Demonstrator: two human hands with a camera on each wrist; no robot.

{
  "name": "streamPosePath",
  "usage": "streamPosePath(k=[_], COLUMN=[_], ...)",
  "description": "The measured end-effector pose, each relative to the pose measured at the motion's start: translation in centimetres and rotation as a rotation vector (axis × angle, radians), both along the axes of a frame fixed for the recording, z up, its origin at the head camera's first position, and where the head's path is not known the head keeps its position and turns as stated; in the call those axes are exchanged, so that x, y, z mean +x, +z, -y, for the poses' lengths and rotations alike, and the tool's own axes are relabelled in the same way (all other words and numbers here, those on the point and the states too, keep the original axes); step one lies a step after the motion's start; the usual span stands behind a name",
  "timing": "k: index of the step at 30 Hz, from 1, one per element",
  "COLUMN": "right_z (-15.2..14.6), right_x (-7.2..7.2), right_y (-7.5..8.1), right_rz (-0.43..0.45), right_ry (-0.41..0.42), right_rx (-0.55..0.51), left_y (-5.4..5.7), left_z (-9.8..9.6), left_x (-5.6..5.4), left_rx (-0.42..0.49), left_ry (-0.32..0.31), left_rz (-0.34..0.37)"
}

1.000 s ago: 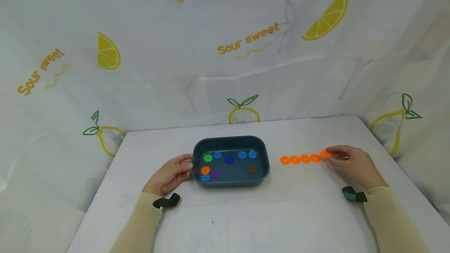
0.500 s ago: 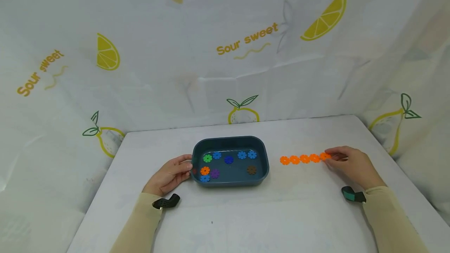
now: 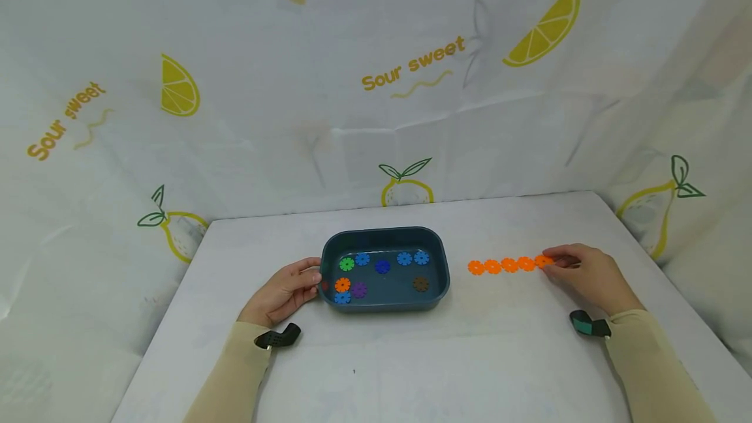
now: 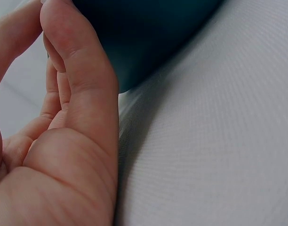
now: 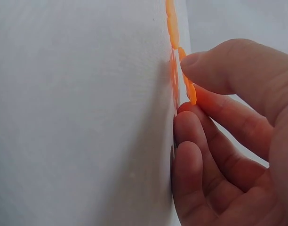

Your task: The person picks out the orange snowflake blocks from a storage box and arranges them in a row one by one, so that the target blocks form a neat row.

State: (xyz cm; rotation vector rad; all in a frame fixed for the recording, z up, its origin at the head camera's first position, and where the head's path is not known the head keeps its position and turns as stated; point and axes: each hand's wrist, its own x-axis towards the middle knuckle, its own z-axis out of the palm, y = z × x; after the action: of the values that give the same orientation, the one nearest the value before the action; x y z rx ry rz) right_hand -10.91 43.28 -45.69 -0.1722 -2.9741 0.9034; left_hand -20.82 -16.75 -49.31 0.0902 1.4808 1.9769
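My left hand (image 3: 284,291) holds the left end of a dark teal plastic tray (image 3: 384,309). In the left wrist view, the thumb (image 4: 73,52) lies against the tray (image 4: 148,37); the grip at the rim is mostly cut off. Right of the tray, orange notched flower-shaped discs (image 3: 501,266) form a row on the table. My right hand (image 3: 590,276) pinches the orange notched disc (image 3: 542,260) at the row's right end. In the right wrist view, the thumb covers part of that disc (image 5: 187,77), tilted just off the white surface. Whether it interlocks with its neighbour, I cannot tell.
Inside the tray lie loose discs: blue ones (image 3: 404,258), a green one (image 3: 347,264), an orange one (image 3: 343,285), a purple one (image 3: 359,290) and a brown one (image 3: 420,284). White cloth covers the table (image 3: 411,371). A lemon-printed curtain (image 3: 264,149) hangs behind it.
The pinched orange disc has come down slightly, into line with the row, and the right hand moved with it. The left hand and the tray have stayed in place.
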Motion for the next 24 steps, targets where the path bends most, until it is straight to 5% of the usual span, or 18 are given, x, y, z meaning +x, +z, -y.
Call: streamPosePath(k=[24], right_z=[-0.21], right_x=[-0.06], right_y=[-0.12], right_rz=[0.018], right_ry=[-0.002], right_rx=[-0.002], left_y=[-0.02], left_z=[-0.09], left_x=[0.09], left_rx=[-0.012], left_ry=[0.009], left_rz=[-0.004])
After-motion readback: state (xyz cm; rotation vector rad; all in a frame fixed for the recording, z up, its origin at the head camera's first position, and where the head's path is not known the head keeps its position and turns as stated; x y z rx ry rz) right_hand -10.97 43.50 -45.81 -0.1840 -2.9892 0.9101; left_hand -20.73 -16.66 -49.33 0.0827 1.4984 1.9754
